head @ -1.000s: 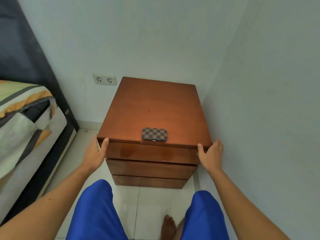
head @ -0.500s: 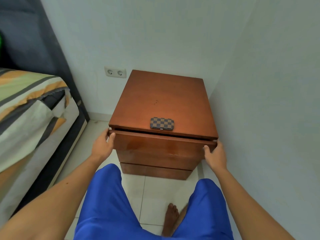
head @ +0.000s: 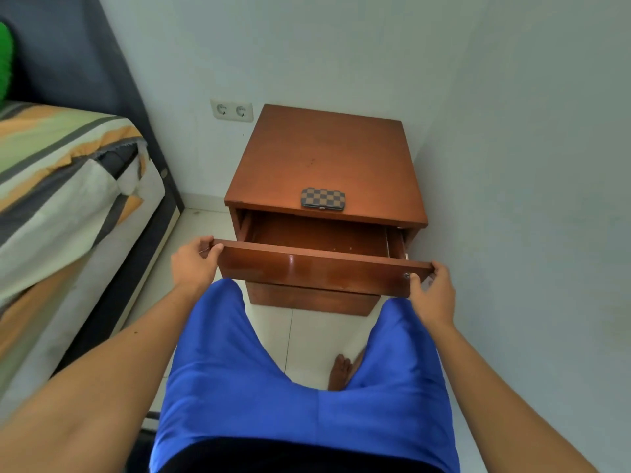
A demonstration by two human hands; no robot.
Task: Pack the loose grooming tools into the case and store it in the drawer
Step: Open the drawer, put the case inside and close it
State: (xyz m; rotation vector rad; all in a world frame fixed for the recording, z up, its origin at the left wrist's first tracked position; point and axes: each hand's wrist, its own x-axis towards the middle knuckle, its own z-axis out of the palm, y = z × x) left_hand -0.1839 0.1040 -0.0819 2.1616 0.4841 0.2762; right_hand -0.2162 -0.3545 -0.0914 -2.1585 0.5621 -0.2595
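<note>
Nearest, blue shorts [head: 300,387] and a bare foot [head: 339,370] on the tiled floor [head: 304,332]. Beyond, left hand [head: 193,264] clamped on the left end of the drawer [head: 317,268] front, right hand [head: 433,288] clamped likewise on the right end, fingers curled over the edges. Drawer pulled well out, its visible inside bare. Further back and above, checkered case [head: 323,199] lay closed on the nightstand [head: 327,158] tabletop, just behind the front edge, long axis running left to right, parallel to the drawer front. Sat right of the front's midpoint, so probably a shorter reach for the right hand: up, forward, then down into the drawer. No loose tools in view. Left of all this, bed [head: 68,186]; behind, wall socket [head: 232,110].
</note>
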